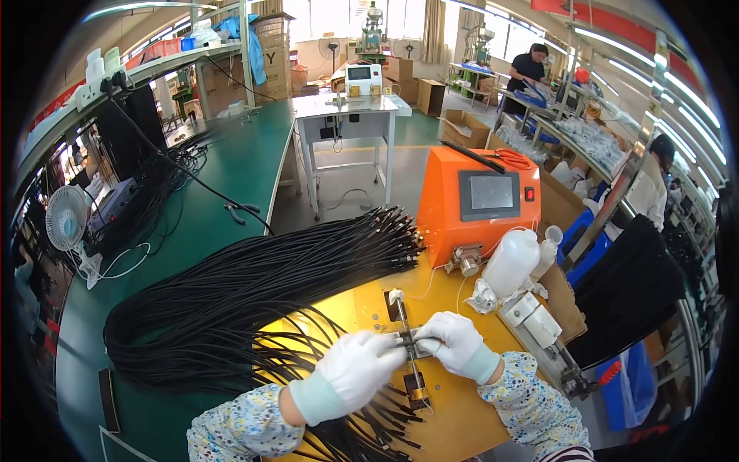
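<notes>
Both my hands wear white gloves with pale green cuffs and meet over a slim metal fixture (pixel 416 381) mounted on a yellow work plate (pixel 462 400). My left hand (pixel 360 368), slightly blurred, has its fingers pinched together at the left side of the fixture. Opposite it, my right hand (pixel 453 343) pinches at the fixture's right side. Whatever small piece sits between the fingertips is hidden. A thick bundle of black cables (pixel 231 281) bends in a U on the left, its upper ends gathered by the machine and its loose lower ends running under my left forearm.
An orange machine (pixel 443 208) with a small screen stands beyond the plate. White plastic bottles (pixel 511 262) and a metal clamp device (pixel 535 319) are at its right. Pliers (pixel 240 212) and a small fan (pixel 68 219) rest on the green table (pixel 208 185). People work farther off.
</notes>
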Motion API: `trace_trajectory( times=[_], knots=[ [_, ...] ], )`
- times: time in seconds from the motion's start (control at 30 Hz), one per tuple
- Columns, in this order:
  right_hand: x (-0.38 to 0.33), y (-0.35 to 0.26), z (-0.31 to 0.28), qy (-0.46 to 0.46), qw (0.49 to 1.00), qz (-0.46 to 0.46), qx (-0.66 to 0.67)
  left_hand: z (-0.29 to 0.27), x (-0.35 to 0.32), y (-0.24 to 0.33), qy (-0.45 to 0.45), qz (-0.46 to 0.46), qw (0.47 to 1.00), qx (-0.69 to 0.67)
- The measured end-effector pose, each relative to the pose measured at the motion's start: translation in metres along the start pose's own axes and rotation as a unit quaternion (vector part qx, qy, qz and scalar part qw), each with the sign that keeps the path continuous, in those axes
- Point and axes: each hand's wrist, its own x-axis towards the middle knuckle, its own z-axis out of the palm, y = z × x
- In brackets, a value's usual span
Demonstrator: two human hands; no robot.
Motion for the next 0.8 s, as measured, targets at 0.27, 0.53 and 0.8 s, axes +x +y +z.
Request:
trace_trajectory(
  times=[0.27, 0.53, 0.8],
  knots=[
    [0.01, -0.006, -0.004, -0.047, 0.996, 0.071, 0.036, 0.041, -0.006, -0.018, 0.04, -0.009, 0.99, 0.134],
    [0.122, 0.025, 0.012, 0.027, 0.987, 0.008, -0.156, 0.04, -0.005, -0.015, -0.002, -0.002, 0.979, 0.205],
    [0.163, 0.047, 0.023, -0.156, 0.888, -0.074, -0.426, 0.037, -0.002, -0.014, -0.006, 0.007, 0.98, 0.198]
  ],
)
